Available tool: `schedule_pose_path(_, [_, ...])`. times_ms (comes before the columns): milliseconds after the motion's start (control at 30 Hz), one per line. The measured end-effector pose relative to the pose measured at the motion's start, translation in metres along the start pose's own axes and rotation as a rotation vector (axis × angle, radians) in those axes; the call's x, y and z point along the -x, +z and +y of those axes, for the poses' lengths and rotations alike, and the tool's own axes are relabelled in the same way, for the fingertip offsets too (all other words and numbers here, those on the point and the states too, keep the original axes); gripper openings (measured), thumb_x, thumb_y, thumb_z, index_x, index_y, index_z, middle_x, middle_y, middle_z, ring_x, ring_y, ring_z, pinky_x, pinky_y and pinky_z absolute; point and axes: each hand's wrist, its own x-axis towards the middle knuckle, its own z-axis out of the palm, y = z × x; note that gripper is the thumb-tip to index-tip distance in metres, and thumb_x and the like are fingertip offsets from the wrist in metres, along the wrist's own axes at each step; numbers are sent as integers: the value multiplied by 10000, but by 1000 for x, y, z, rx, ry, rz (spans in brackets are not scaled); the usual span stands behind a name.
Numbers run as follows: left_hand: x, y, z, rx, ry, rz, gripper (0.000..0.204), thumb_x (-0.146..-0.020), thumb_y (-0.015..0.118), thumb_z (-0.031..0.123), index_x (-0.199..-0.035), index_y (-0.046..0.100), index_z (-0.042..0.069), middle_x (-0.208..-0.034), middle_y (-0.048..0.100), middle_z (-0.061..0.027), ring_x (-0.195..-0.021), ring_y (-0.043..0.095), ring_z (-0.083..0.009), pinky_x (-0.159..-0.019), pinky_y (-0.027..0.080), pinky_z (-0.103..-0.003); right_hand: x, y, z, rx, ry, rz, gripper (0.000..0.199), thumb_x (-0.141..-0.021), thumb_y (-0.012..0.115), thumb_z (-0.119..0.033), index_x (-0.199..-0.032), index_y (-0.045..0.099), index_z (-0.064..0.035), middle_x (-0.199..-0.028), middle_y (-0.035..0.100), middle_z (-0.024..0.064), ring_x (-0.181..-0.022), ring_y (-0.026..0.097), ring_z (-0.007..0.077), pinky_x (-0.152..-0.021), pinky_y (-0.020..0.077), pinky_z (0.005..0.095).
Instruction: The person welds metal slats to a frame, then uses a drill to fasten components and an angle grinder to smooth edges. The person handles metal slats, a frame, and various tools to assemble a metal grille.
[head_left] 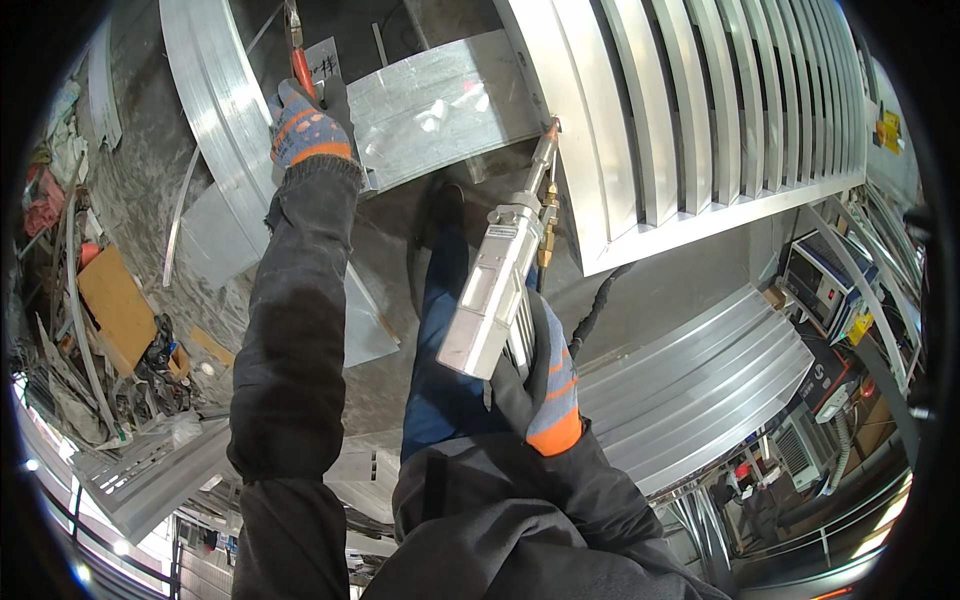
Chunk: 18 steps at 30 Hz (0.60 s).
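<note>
My left hand (312, 125), in a grey-and-orange work glove, is closed around the red handles of a pair of pliers (300, 62). The pliers' metal jaws point away from me at the top. A silver, boxy welding gun (490, 290) is in my right hand (550, 385), gloved the same way, with the fingers wrapped round its handle. Its long nozzle reaches up to the near left corner area of a slatted aluminium panel (620, 150). Whether the tip touches the panel I cannot tell. A curved metal strip (440, 100) lies between the two hands.
A wide curved metal sheet (225, 110) lies at the left. Scrap and a brown board (118, 310) are heaped farther left. Ribbed metal sheeting (700, 385) and a boxed machine (825, 290) stand at the right. A black hose (600, 310) runs beside my right hand.
</note>
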Motion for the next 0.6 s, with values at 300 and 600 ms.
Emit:
schedule_pose_path(300, [1,-2,0,-52,-38,-38,321,-950,601,170,-1239,521,56,-1144,635,-196,-1039,662,-388,-846,565,-490,-9,3,1,-43,6,8,693,-843,735,-110,-1455,440,26,-1205,609,254,-1054,629,390,-910,522,448])
schedule_pose_path(600, [-4,7,-2,-11,-95,8,678,-907,666,542,-1336,540,32,-1209,671,-198,-1134,640,-404,-953,515,-498,-16,3,-9,-110,93,4,612,-844,723,-127,-1393,496,22,-1178,632,246,-1060,620,403,-915,507,465])
